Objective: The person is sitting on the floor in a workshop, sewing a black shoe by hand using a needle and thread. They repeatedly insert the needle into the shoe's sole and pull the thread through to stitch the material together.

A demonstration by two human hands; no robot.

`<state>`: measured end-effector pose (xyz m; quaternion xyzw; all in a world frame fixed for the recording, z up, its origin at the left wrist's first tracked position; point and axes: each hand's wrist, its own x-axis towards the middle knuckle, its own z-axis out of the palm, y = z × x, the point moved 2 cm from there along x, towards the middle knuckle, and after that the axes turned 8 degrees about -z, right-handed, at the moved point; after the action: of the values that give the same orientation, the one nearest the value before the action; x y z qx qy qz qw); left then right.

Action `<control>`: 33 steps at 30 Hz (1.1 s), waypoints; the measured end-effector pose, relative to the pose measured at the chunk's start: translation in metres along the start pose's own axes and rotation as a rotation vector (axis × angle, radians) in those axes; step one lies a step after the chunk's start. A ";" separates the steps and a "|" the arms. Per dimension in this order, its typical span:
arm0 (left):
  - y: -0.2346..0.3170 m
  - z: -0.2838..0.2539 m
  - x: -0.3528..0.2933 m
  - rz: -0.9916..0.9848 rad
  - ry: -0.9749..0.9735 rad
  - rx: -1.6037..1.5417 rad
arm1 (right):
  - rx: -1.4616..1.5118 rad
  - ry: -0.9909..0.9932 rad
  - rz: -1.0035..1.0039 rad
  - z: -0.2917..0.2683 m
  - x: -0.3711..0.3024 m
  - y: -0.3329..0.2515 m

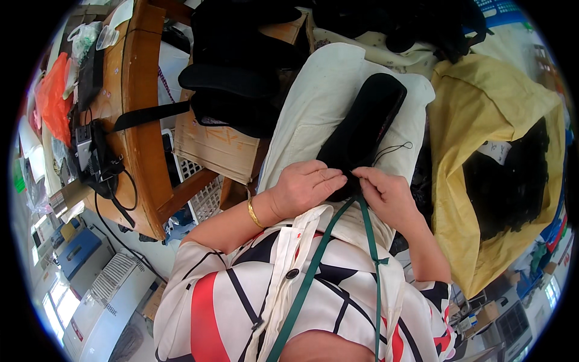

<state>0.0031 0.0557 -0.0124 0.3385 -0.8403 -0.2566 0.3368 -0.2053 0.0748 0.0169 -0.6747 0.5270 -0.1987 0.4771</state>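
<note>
On the cream cloth [319,96] over the person's lap lies a long black shoe piece [362,130]. The left hand [304,187] and the right hand [386,193] both pinch its near end. A thin black thread [392,148] loops beside it. A yellow sack [482,108] sits to the right.

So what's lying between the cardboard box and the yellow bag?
In the head view, a cream cloth pad carrying the black shoe piece lies between cardboard box and yellow bag.

A curved wooden table [136,108] stands left over pale floor [154,253]; a yellow sack [482,120] (open) slumps right.
</note>
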 end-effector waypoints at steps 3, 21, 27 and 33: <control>0.000 0.001 -0.001 -0.029 0.011 -0.025 | 0.082 0.058 -0.011 0.010 0.000 0.010; 0.003 0.009 -0.004 -0.096 0.034 -0.058 | -0.154 0.100 -0.071 0.011 0.020 -0.004; 0.005 -0.001 0.000 0.046 0.016 0.099 | -0.252 0.029 -0.173 0.005 0.034 -0.015; 0.004 0.001 0.000 0.018 -0.051 0.095 | 0.138 0.244 -0.342 0.014 0.049 0.012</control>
<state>0.0005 0.0581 -0.0103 0.3397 -0.8629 -0.2220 0.3012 -0.1825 0.0366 -0.0117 -0.6910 0.4441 -0.3925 0.4139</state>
